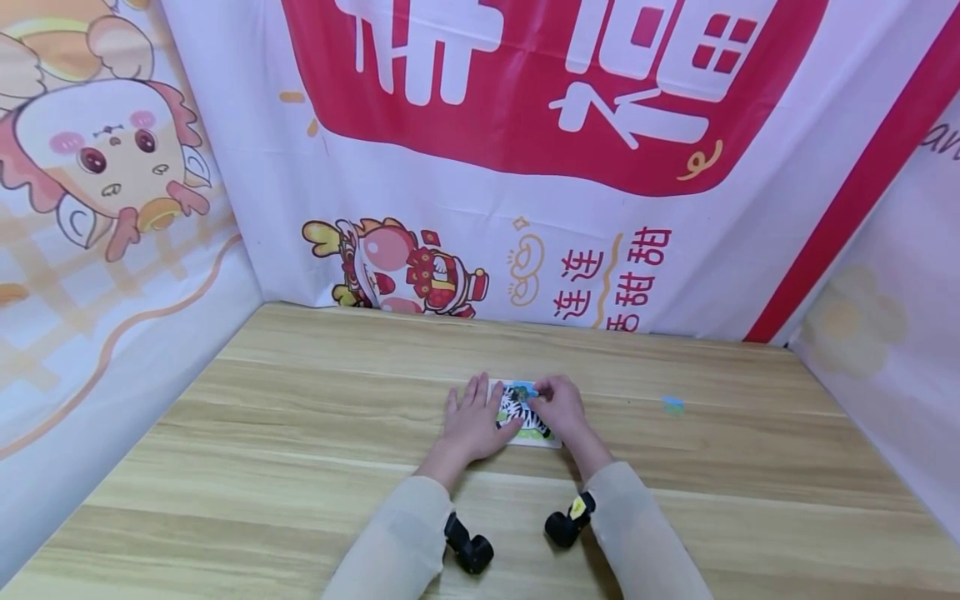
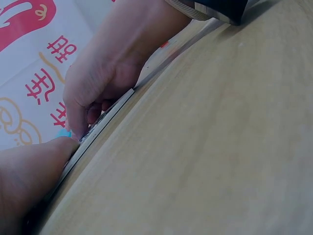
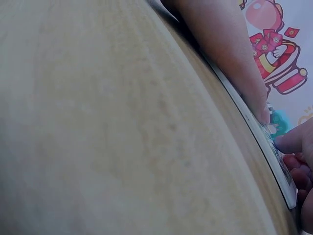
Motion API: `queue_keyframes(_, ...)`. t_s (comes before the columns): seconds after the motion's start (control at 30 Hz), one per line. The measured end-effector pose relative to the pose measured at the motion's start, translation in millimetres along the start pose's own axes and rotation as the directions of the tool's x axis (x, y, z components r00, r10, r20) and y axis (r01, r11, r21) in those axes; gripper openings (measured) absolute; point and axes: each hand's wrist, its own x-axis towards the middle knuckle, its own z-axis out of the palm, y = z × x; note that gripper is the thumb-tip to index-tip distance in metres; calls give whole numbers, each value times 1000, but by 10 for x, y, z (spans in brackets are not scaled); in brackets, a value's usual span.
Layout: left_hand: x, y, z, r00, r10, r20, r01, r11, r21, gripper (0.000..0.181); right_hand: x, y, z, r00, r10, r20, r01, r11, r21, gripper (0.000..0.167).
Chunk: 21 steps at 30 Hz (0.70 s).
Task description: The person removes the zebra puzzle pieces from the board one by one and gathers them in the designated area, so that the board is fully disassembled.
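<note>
A small zebra picture puzzle (image 1: 519,410) in a white frame lies flat on the wooden table. My left hand (image 1: 474,427) rests over its left side, fingers spread and thumb across the lower part. At the upper right, my right hand (image 1: 561,408) pinches a blue-green puzzle piece (image 3: 279,123), which stands tilted up from the board in the right wrist view. Its fingertips hide part of the piece, and I cannot tell how far it sits in its slot. A loose blue and green puzzle piece (image 1: 672,405) lies to the right of the board.
The wooden table (image 1: 300,433) ends at a printed cloth (image 1: 480,183) hanging behind it. More cloth hangs along the left and right sides. A black wrist camera (image 1: 469,546) sits at the left sleeve, another black wrist camera (image 1: 566,525) at the right.
</note>
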Motion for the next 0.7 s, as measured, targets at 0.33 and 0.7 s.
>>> queue_keyframes(0.33,-18,9,-7,1000,0,-1,0,1000,-2,75,-7,8,-9,1000,-22,13,21,999,49,13)
queue_keyframes(0.7,-13,10,-12,1000,8,-12,-8,1000,2,75,-31,24,-18,992,-124,-3,124,988,90,37)
